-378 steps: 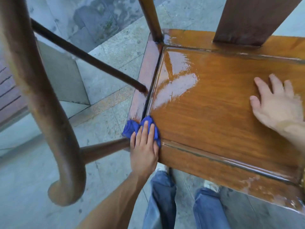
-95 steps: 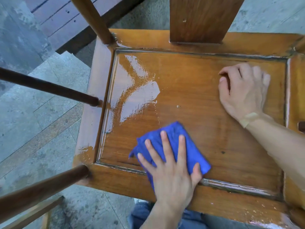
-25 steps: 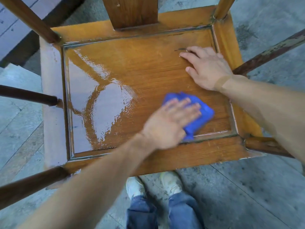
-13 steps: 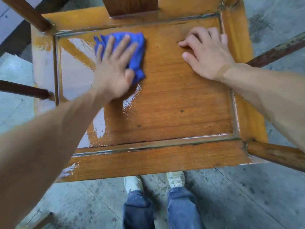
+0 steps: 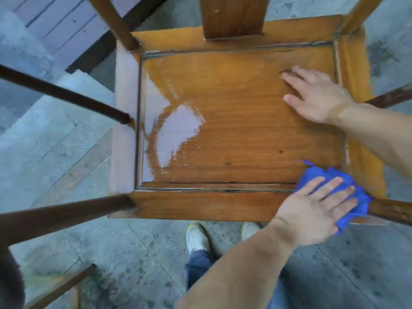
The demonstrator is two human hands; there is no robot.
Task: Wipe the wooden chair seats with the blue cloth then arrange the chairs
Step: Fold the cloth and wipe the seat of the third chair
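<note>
My left hand [image 5: 312,208] presses the cloth [image 5: 347,192] flat, fingers spread, at the seat's [image 5: 245,130] 5 o'clock corner. Right hand [image 5: 316,97], fingers loosely spread, braces at 2 o'clock. Risks: cloth overhangs the edge and could slip off; wet sheen at 9 o'clock may streak. No containers in view.

I'd call it an outdoor courtyard or terrace: weathered grey stone paving [image 5: 66,134] under the wooden chair [image 5: 245,134], with a raised plank deck [image 5: 66,21] alongside
</note>
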